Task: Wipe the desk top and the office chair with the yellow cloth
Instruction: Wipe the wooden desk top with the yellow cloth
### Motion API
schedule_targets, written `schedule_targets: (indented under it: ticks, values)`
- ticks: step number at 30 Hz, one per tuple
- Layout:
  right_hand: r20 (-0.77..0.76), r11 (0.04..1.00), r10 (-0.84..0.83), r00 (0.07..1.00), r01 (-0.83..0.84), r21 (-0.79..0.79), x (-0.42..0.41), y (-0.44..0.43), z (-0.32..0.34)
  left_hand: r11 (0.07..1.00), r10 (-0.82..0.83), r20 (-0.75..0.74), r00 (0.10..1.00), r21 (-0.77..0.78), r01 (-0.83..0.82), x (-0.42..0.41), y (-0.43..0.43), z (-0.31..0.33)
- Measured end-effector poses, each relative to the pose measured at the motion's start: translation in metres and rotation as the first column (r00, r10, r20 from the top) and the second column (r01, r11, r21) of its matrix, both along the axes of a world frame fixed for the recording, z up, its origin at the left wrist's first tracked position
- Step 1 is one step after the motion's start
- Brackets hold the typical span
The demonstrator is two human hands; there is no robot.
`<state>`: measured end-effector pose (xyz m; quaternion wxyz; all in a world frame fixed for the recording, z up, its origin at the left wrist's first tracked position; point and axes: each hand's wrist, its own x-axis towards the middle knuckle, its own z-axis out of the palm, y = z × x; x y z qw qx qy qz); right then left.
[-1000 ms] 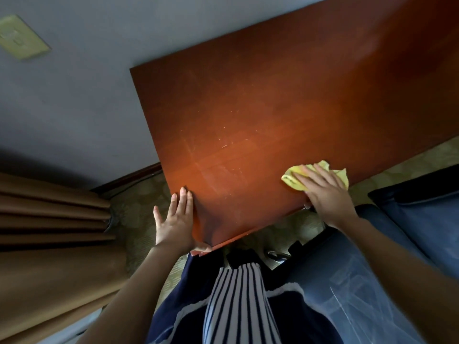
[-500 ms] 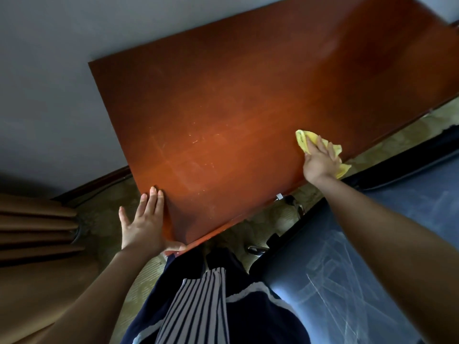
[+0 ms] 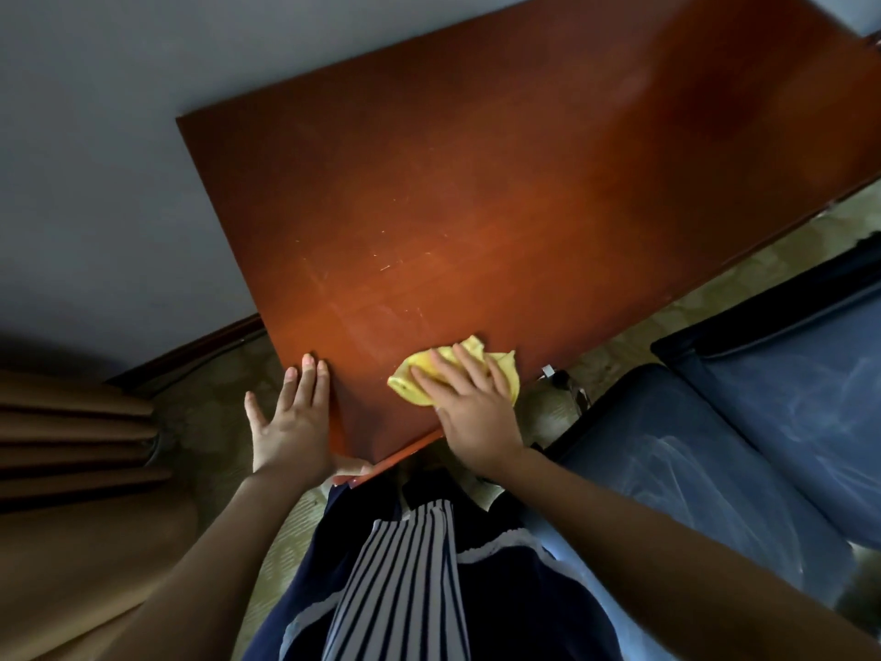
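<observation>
The reddish-brown desk top (image 3: pixel 524 193) fills the upper middle of the head view, with faint scratches and dull streaks near its front. My right hand (image 3: pixel 469 407) presses the crumpled yellow cloth (image 3: pixel 414 381) flat onto the desk near its front left corner, fingers spread and straight over it. My left hand (image 3: pixel 293 422) rests on the desk's left edge at that corner, fingers straight, thumb under the front edge. The blue office chair (image 3: pixel 715 469) stands to my right, its seat marked with pale smears.
A grey wall (image 3: pixel 95 183) runs behind and left of the desk. Brown curtains (image 3: pixel 71 446) hang at the left. Patterned floor (image 3: pixel 224 412) shows between desk, curtain and chair. A small metal part (image 3: pixel 548 373) hangs below the desk's front edge.
My right hand has slid the yellow cloth leftward along the desk's front, from the right part back to near the left corner. My left hand stays on the corner.
</observation>
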<state>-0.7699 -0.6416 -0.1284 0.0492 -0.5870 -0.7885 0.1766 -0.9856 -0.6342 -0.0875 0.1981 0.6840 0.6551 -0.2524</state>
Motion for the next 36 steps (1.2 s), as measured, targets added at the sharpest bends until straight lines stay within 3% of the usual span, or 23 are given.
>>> schedule_targets:
  ticks: [6,12,20,27,36]
  values:
    - [0.008,0.898,0.435,0.901,-0.434,0.076,-0.035,-0.013,-0.007,0.997,-0.051,0.003,0.999,-0.057,0.051,-0.016,0.007,0.006]
    - [0.081,0.787,0.606,0.791,-0.612,0.081,-0.005,0.007,-0.008,0.996,-0.048,0.046,0.998,-0.078,0.052,-0.022,0.007,0.005]
    - [0.106,0.965,0.262,0.959,-0.256,-0.064,0.064,0.058,0.009,1.0,-0.005,0.055,0.998,-0.029,0.007,-0.017,0.003,0.003]
    - [0.226,0.966,0.17,0.959,-0.117,-0.231,0.063,0.111,0.024,0.989,0.095,0.326,0.941,0.081,-0.127,-0.024,0.003,0.007]
    - [0.242,0.976,0.056,0.969,-0.002,-0.219,-0.008,0.127,0.017,0.847,0.187,0.442,0.877,0.38,-0.373,-0.045,-0.003,0.01]
